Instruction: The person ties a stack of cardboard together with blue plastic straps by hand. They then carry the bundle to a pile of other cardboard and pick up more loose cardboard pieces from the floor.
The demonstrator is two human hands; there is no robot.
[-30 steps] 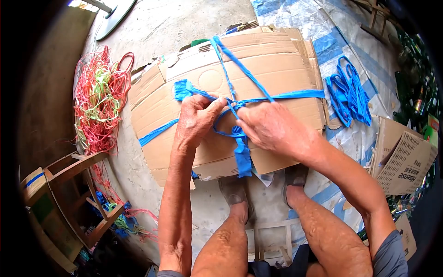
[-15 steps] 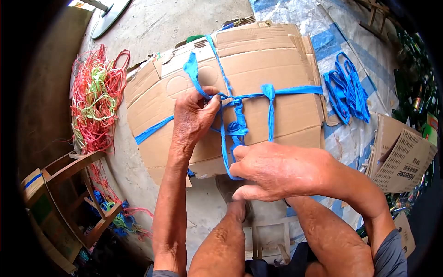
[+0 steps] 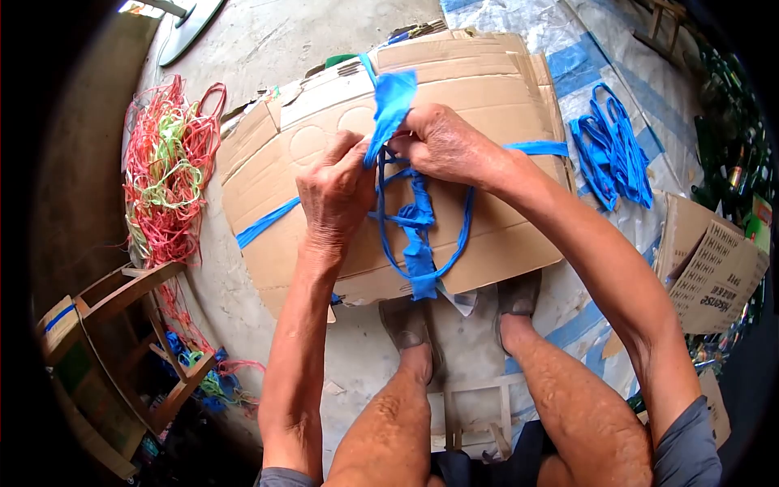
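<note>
Flattened cardboard lies stacked on the floor, with blue strips crossing it. Above its middle, my left hand pinches a blue strip whose wide loose end stands up between my hands. Close against it on the right, my right hand has its fingers closed on the blue strip, near the point where the strips cross. Part of the strip hangs in a loop below the hands, over the stack's near edge. The fingertips and the crossing are partly hidden.
Red and green strapping lies heaped at left, above a wooden stool. A blue strip bundle rests on the striped sheet at right. A printed carton and green bottles are at far right. My feet stand at the stack's near edge.
My right hand has moved up from the near edge to beside my left hand. The strip's loose end has shifted right, and a rounded loop now hangs below.
</note>
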